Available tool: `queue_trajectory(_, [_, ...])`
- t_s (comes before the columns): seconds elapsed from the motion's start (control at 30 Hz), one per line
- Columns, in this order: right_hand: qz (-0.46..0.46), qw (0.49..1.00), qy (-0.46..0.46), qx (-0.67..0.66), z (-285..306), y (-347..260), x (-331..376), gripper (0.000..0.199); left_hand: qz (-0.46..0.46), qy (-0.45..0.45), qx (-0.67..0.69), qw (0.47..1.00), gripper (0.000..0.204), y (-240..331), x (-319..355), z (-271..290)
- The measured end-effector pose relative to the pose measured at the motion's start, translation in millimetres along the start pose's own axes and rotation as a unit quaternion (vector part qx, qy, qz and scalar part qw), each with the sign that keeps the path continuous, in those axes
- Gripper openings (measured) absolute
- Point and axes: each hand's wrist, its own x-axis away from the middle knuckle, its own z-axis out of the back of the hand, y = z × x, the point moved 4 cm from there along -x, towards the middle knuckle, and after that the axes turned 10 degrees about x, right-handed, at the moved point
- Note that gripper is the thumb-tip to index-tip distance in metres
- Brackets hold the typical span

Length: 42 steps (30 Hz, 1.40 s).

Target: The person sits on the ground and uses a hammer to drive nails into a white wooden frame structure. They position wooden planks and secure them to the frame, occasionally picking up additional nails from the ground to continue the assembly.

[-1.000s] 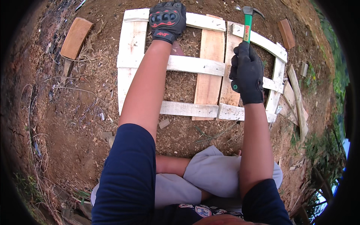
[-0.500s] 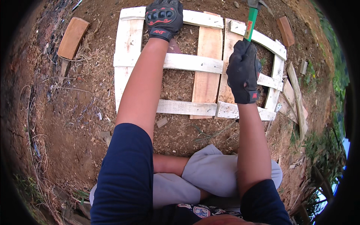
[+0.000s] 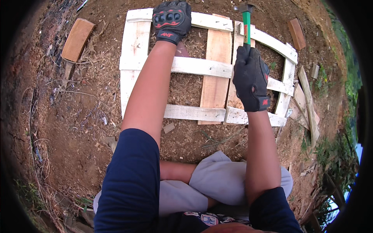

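Note:
Two slatted wooden panels, a left one point(image 3: 200, 66) and a right one point(image 3: 272, 42), lie side by side on the ground. Their slats are partly white and partly bare wood, with nail heads showing. My left hand point(image 3: 171, 20), in a black glove with red marks, is closed over the far white slat point(image 3: 211, 22) of the left panel; its fingertips are hidden. My right hand point(image 3: 250, 75), gloved alike, grips the green handle of a hammer point(image 3: 247, 27) above the right panel. The hammer's metal head points away from me.
A brown wood block point(image 3: 77, 40) lies at the left, another point(image 3: 297, 33) at the far right. Long wood scraps point(image 3: 309, 105) rest beside the right panel. Brown soil with wood chips surrounds everything. My crossed legs in grey trousers point(image 3: 221, 176) are close to the panels.
My right hand has swung the hammer slightly left, its head now further left and fully in view. My left hand stays on the far slat. The view has shifted a little.

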Motion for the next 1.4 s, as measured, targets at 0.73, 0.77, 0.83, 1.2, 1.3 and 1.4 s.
queue_trajectory(0.73, [0.057, 0.998, 0.005, 0.01, -11, 2, -2, 0.031, 0.001, -0.003, -0.002, 1.0, 0.036, -3, 3, 5])
queue_trajectory(0.77, [0.045, 0.998, 0.044, -0.024, 13, -6, -6, 0.031, 0.006, -0.015, 0.005, 1.0, 0.033, 2, 5, 12])
queue_trajectory(0.83, [0.026, 0.982, 0.158, -0.096, 37, -14, -7, 0.029, 0.014, -0.031, 0.027, 0.999, 0.03, 12, 2, 16])
queue_trajectory(1.2, [0.048, 0.987, 0.138, -0.063, 38, -15, -10, 0.027, 0.007, -0.006, -0.005, 1.0, 0.038, -1, 6, 7])
queue_trajectory(1.3, [0.026, 0.999, 0.021, -0.014, -6, 1, 0, 0.028, 0.016, -0.03, 0.0, 0.999, 0.037, 12, 3, 3])
queue_trajectory(1.4, [0.059, 0.996, -0.074, 0.006, -57, 11, 18, 0.026, 0.004, 0.019, 0.001, 1.0, 0.036, 3, 0, 4])
